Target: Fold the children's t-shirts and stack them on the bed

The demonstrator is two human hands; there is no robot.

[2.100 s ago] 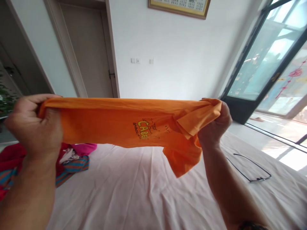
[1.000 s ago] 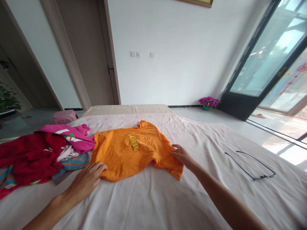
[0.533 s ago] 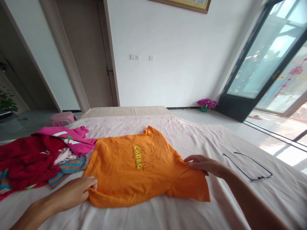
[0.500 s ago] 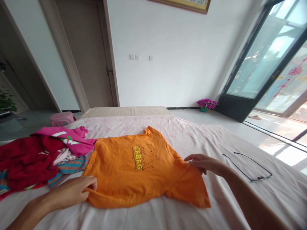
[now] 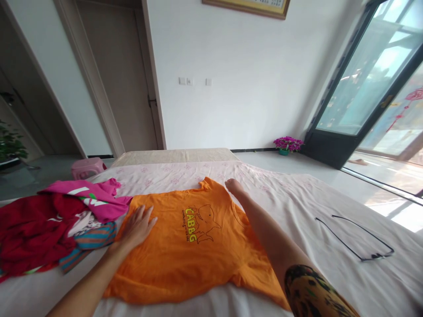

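Note:
An orange T-shirt [image 5: 172, 268] lies spread over the sheet, its yellow "CABBG" lettering and dark line-drawn animal facing up. My left hand [image 5: 139, 225] rests on it near the hem side, fingers spread and palm down, holding nothing. At the shirt's far shoulder, beside the neckline, is my right hand [image 5: 235, 186] with its fingers curled closed. Whether any cloth is inside them is hidden. My right forearm crosses over the neckline and near sleeve, covering part of them.
A heap of red and pink clothes [image 5: 36, 229] lies at the left, with a striped blue-and-brown piece [image 5: 95, 237]. Black-framed glasses [image 5: 376, 256] rest on the pale sheet [image 5: 297, 211] at the right. Beyond stand a pink stool [image 5: 87, 167] and purple flowers [image 5: 287, 143].
My left hand has let go of the near hem corner and moved up onto the shirt, now flat. My right hand has moved from the near neckline to the far shoulder.

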